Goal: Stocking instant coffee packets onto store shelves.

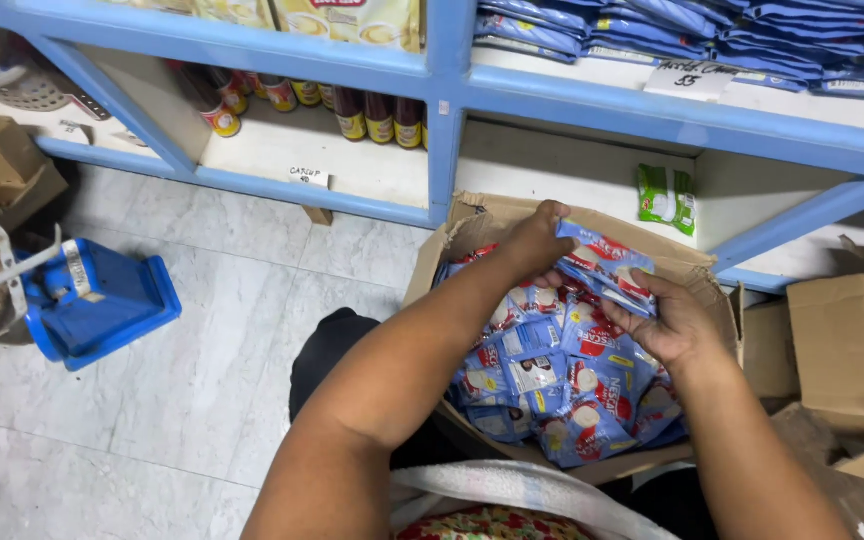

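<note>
— Since both of our hands meet over the open cardboard box [472, 232], we seem to be holding the small stack of blue sachets [607, 268] clear of the loose ones so it stays squared up. Agreed?

— Agreed. Our left hand [535, 240] is curled shut over the stack's upper left end, knuckles toward the shelf [552, 100]. Our right hand [674, 322] cups it from below at the lower right, fingers bent up round the edge, so it is closed on the same stack.

— And which way does the stack lie?

— Its long axis runs on a slant, from upper left near the box's back flap down to the lower right, with the flat printed face turned up toward us. It sits just above the pile of sachets [562, 390] that fills the box, and we cannot tell whether it touches them.

— Why is the box there?

— We would judge it sits on the floor [152, 400] right against the lowest shelf bay, close to our knees. A green packet [666, 196] leans in that bay, bottles [380, 118] stand in the next bay to the left, and a blue scale [92, 300] rests well apart on the tiles.
</note>
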